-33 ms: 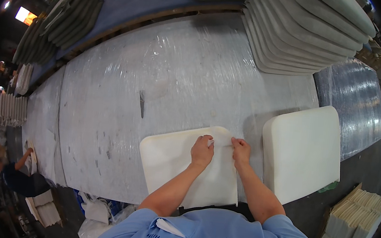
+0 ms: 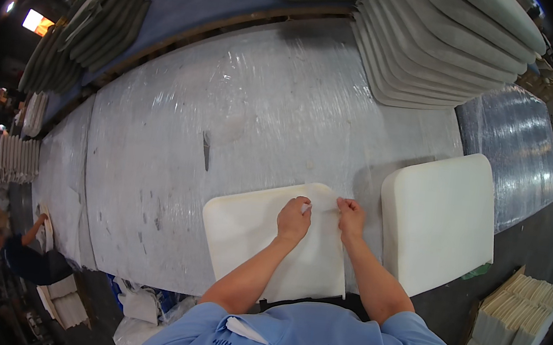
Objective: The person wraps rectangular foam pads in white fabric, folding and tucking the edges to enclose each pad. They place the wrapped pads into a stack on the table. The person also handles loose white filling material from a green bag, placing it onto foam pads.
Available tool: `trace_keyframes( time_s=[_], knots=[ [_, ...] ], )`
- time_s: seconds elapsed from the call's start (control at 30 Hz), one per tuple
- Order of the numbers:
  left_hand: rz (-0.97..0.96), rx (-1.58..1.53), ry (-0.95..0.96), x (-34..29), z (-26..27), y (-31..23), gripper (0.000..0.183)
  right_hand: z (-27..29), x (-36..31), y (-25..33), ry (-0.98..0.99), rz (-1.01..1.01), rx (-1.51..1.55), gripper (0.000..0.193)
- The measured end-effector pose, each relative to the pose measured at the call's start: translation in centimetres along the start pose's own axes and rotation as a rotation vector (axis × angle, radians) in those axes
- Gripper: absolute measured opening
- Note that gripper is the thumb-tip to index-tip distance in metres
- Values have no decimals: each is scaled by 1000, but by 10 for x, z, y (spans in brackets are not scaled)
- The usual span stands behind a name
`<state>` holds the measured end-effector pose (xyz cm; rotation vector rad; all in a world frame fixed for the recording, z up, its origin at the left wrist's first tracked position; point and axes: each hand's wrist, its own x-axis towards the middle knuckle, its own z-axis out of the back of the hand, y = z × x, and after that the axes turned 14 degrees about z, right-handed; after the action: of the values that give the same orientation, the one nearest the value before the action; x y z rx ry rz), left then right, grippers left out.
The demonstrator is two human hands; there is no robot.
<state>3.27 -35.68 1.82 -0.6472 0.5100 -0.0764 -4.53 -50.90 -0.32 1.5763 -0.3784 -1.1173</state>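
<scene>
A cream-white padded panel (image 2: 257, 228) with rounded far corners lies flat on the table before me. My left hand (image 2: 294, 219) is closed above its far right part, with a small bit of thin white material (image 2: 306, 207) showing at the fingertips. Just past the panel's right edge, my right hand (image 2: 351, 219) is pinched, thumb and finger together; whatever it holds is too small to make out. To the right stands a neat stack of similar cream panels (image 2: 443, 224).
Plastic film covers the table (image 2: 151, 146). Scissors (image 2: 206, 151) lie beyond the panel. A tall stack of grey cushions (image 2: 438, 48) stands at far right. Bundled white pieces (image 2: 513, 325) sit low at right. Another person (image 2: 35, 258) works at the far left.
My right hand has shifted very slightly away from me. The left hand, the panel and the stacks look the same.
</scene>
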Motion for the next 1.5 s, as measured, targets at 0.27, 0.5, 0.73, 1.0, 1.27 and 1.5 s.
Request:
trace_keyframes(
  time_s=[0.27,0.5,0.73,1.0,1.27,1.5],
  knots=[
    [282,-430,329,-4,35,13,28,7,-13,42,489,1034,-663,10],
    [431,-657,467,-12,40,39,28,23,1,2,692,991,-983,17],
    [486,-576,423,1,49,43,44,25,-17,1,799,796,-1026,24],
    [108,69,247,23,30,5,50,31,-22,10,931,645,-1024,34],
    [34,-5,252,54,7,5,28,32,-1,15,606,253,-465,33],
    [63,-136,259,58,2,4,28,4,20,18,461,443,-694,22]
  ],
)
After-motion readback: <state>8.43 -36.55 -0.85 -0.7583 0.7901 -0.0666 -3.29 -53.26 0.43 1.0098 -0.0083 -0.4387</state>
